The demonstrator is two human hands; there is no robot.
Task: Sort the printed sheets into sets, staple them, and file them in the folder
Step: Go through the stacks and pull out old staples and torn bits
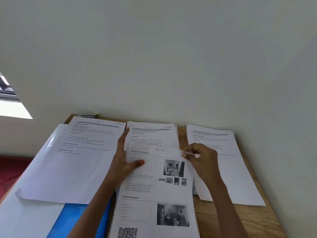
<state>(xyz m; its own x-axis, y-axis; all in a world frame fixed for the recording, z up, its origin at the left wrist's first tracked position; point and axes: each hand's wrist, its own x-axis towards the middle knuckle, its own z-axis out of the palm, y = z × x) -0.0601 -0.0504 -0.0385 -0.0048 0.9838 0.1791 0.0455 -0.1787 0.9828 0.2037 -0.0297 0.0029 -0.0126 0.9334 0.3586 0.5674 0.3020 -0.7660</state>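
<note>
Three groups of printed sheets lie on a wooden table (223,219): a left pile (77,160), a middle pile (152,134) and a right pile (223,169). A sheet headed "Scene Information" with photos and a QR code (154,194) lies over the middle pile. My left hand (125,160) holds this sheet's left edge, thumb on top and fingers stretched along the edge. My right hand (200,158) pinches its top right corner. A blue folder (82,219) with a clear cover lies under the left pile.
A pale wall rises right behind the table. A dark, flat object with a yellow tip (89,116) lies at the table's back left corner. Something red (10,170) sits off the table to the left, below a bright window (12,107).
</note>
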